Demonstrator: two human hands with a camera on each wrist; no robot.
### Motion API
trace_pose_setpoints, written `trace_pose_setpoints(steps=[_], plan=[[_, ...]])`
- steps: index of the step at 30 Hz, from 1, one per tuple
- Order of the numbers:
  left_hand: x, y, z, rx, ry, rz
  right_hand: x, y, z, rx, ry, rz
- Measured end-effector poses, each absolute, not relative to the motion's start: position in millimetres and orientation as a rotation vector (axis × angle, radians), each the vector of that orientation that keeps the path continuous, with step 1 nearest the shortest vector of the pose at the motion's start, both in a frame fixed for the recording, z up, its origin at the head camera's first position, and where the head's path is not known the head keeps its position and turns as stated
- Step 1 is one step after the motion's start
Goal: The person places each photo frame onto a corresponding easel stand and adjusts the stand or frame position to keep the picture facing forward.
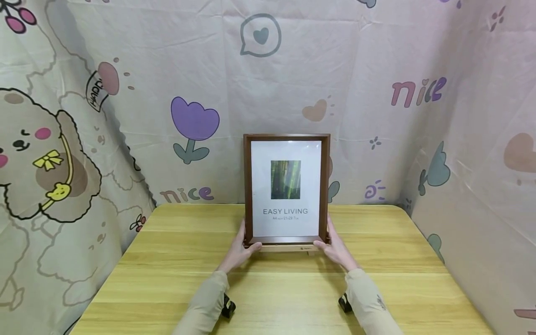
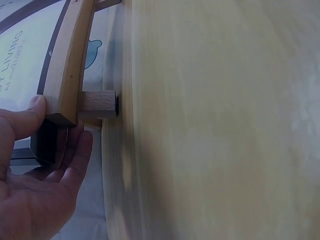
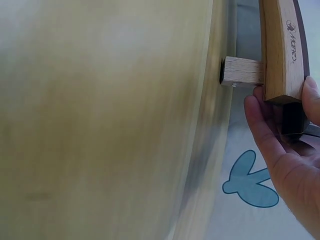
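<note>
A brown picture frame [image 1: 249,186] stands upright at the middle of the table, with a white insert reading "EASY LIVING" round a small green picture. Its bottom edge sits along the pale wooden ledge of an easel [image 1: 280,249]. My left hand [image 1: 237,253] grips the lower left corner, thumb in front and fingers behind. At the lower right corner, my right hand [image 1: 337,251] holds it the same way. A short wooden leg [image 2: 97,103] juts from the ledge in the left wrist view, and another leg [image 3: 242,71] shows in the right wrist view. The frame hides most of the easel.
The wood-grain table [image 1: 180,260] stretches out around the easel. Behind it hangs a patterned cloth [image 1: 259,83], with more cloth along the left and right sides. A black wrist camera [image 1: 228,307] is under the left sleeve, another [image 1: 345,303] by the right.
</note>
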State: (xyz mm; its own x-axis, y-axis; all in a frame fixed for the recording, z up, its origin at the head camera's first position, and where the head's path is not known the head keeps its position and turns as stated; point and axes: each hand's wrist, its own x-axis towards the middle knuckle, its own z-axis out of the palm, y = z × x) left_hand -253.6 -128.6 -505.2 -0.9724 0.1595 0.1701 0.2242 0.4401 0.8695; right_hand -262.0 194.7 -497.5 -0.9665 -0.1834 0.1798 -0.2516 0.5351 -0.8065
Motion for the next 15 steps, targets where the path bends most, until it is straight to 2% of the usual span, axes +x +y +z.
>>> trace_pose_setpoints(steps=[15], plan=[[-257.5, -130.2, -505.1, -0.366, -2.582, -1.613, -266.5, 192.5, -497.2, 0.344, -2.704, 1.468]])
